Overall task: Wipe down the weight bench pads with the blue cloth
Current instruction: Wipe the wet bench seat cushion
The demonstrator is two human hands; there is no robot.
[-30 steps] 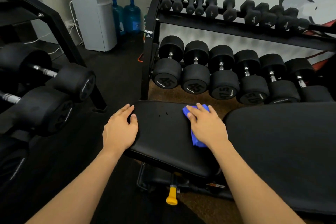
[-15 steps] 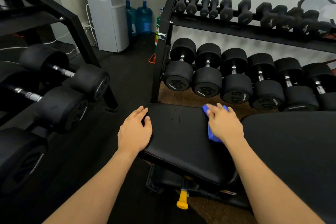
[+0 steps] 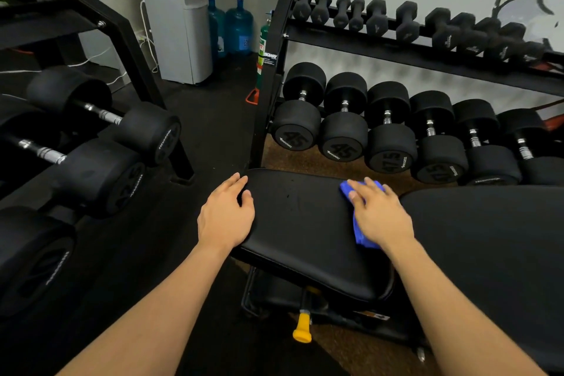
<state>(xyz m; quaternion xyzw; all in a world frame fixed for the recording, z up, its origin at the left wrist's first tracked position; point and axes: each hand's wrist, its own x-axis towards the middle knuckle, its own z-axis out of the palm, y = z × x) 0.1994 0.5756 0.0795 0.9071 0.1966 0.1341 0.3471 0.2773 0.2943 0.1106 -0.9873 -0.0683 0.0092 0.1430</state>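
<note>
The cloth [image 3: 359,223], blue and bunched, lies on the seat pad [image 3: 305,229] near the pad's 2 o'clock corner. The right hand [image 3: 377,214] presses flat on top of it, fingers spread and pointing toward 11 o'clock; blue shows past the fingertips and beside the wrist. The left hand [image 3: 225,217] rests open on the pad's 9 o'clock edge, palm down, the thumb lying on the black surface, gripping nothing. Small light specks dot the pad between the two hands. At 3 o'clock from the seat pad, just beside it, lies the larger back pad [image 3: 488,247]. Under the seat, at 6 o'clock, a yellow knob [image 3: 302,330] sticks out of the frame. Beyond the pads, at 12 to 2 o'clock, a rack [image 3: 396,43] holds rows of dumbbells [image 3: 341,128]. More dumbbells sit at 9 o'clock.
</note>
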